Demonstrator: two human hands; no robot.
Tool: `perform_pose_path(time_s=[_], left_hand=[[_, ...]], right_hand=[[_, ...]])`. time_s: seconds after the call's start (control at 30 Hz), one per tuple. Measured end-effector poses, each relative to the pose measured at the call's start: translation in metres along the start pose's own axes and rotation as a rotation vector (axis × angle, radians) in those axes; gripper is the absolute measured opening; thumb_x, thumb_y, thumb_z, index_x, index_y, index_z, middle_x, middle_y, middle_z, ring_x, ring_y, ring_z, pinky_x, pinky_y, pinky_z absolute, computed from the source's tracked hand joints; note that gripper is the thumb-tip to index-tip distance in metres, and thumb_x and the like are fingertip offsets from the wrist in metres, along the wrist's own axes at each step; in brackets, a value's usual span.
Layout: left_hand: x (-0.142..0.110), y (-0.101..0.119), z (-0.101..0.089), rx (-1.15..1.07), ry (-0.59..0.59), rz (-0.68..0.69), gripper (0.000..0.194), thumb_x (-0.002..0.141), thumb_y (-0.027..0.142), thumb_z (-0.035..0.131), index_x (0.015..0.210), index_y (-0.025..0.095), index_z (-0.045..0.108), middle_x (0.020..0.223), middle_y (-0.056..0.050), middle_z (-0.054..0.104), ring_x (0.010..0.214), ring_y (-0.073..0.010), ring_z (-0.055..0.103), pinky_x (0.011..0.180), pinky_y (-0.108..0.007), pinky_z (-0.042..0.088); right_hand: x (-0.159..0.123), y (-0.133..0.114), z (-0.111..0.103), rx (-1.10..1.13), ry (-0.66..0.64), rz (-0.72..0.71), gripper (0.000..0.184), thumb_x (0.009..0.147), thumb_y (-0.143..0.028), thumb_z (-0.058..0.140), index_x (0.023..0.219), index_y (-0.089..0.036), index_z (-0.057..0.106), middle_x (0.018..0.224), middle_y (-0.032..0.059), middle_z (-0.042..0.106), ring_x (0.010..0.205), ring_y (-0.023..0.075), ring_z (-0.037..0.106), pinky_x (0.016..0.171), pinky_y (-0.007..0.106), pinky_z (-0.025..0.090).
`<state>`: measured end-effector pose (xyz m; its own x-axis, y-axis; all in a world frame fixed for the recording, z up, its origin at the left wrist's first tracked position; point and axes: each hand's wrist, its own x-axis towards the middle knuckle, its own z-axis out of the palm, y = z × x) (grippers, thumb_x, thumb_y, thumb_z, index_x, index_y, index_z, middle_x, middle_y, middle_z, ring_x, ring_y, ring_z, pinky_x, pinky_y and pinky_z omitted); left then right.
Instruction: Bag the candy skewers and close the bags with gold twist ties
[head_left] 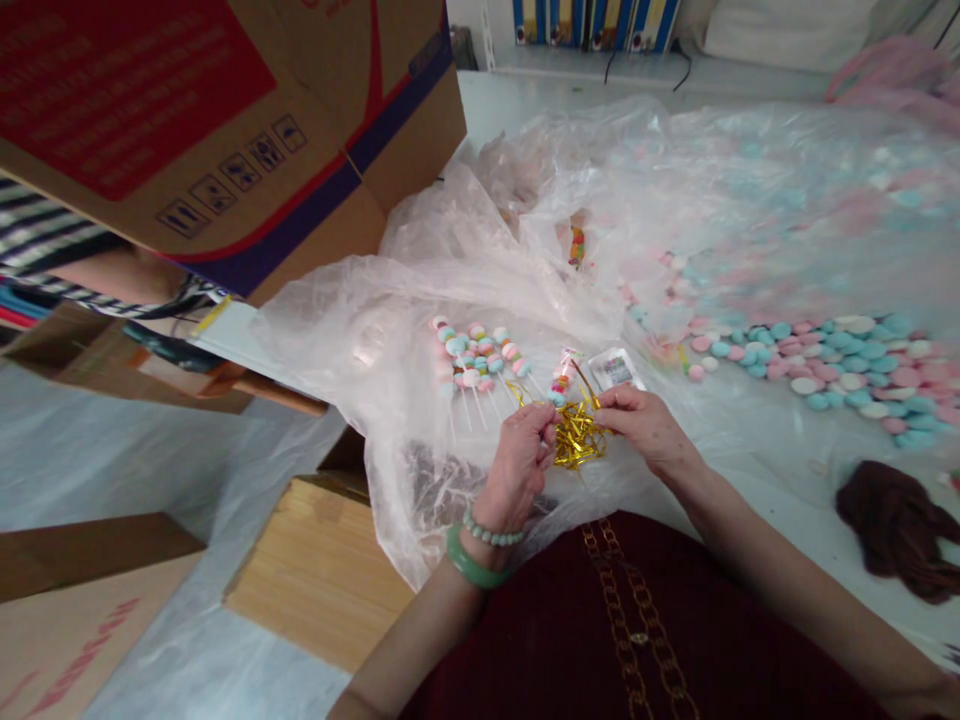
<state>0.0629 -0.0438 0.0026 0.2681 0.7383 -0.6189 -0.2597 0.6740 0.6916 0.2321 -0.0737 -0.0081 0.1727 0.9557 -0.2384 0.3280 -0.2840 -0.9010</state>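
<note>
My left hand [521, 455] is closed, its fingers pinching a bunch of gold twist ties [576, 437] that lies on a clear plastic sheet [390, 340]. My right hand [641, 425] is also pinched shut, on a thin gold tie beside a small wrapped candy skewer [562, 378]. Just beyond the hands lie several skewers of pink, blue and white candies [476, 355]. A small clear packet [615, 368] rests by my right fingers.
A loose heap of pink, blue and white candies [825, 355] spreads at the right under plastic. A large cardboard box [225, 130] hangs over the left. A wooden block [322, 570] sits below left. A brown cloth [896, 525] lies far right.
</note>
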Motion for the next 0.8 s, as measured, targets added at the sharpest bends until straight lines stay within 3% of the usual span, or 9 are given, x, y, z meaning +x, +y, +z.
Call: perform_pose_path(time_s=[0.1,0.17,0.3,0.47,0.7,0.8], left_hand=[[0.001,-0.002,0.0,-0.018,0.008,0.001,0.019,0.074,0.033,0.063,0.067,0.017,0.053,0.045,0.008,0.04,0.032,-0.0032,0.021,0.035,-0.021,0.009],[0.002,-0.001,-0.002,-0.026,0.013,0.008,0.019,0.074,0.032,0.063,0.068,0.017,0.054,0.045,0.008,0.04,0.033,-0.0031,0.021,0.035,-0.021,0.01],[0.004,0.0,-0.006,-0.029,0.045,0.02,0.021,0.073,0.034,0.064,0.07,0.016,0.055,0.045,0.008,0.04,0.033,-0.0026,0.022,0.035,-0.02,0.011],[0.002,0.0,0.0,0.009,0.027,0.032,0.024,0.071,0.035,0.065,0.068,0.016,0.052,0.046,0.008,0.04,0.033,-0.0024,0.022,0.034,-0.019,0.012],[-0.005,-0.012,0.012,0.097,-0.005,0.101,0.03,0.073,0.038,0.068,0.066,0.017,0.049,0.048,0.008,0.042,0.035,-0.0026,0.026,0.034,-0.018,0.016],[-0.004,-0.015,0.01,0.094,-0.016,0.114,0.033,0.074,0.041,0.068,0.064,0.017,0.047,0.047,0.008,0.041,0.035,-0.0026,0.027,0.035,-0.018,0.018]], right_hand=[[-0.001,0.001,0.001,-0.338,0.042,-0.016,0.015,0.075,-0.031,0.058,0.069,-0.024,0.07,0.069,-0.0009,0.065,0.071,0.0174,0.055,0.066,0.028,0.035],[-0.002,0.004,0.0,-0.446,0.056,0.006,0.017,0.078,-0.032,0.056,0.074,-0.026,0.071,0.075,-0.0002,0.068,0.076,0.0189,0.057,0.068,0.029,0.036],[-0.002,0.01,-0.005,-0.363,0.117,-0.039,0.018,0.081,-0.031,0.053,0.077,-0.025,0.07,0.082,0.0002,0.07,0.079,0.0184,0.059,0.072,0.029,0.038],[-0.005,0.0,-0.004,-0.228,0.109,-0.087,0.018,0.079,-0.028,0.052,0.067,-0.021,0.063,0.067,-0.0011,0.063,0.068,0.0152,0.055,0.065,0.025,0.037],[-0.017,-0.028,0.021,-0.838,0.169,-0.241,0.025,0.085,-0.021,0.045,0.066,-0.018,0.061,0.063,0.0045,0.064,0.059,0.0161,0.053,0.057,0.031,0.023],[-0.02,-0.031,0.026,-0.947,0.126,-0.337,0.023,0.086,-0.02,0.046,0.07,-0.017,0.062,0.067,0.0059,0.065,0.062,0.0171,0.055,0.058,0.032,0.023]])
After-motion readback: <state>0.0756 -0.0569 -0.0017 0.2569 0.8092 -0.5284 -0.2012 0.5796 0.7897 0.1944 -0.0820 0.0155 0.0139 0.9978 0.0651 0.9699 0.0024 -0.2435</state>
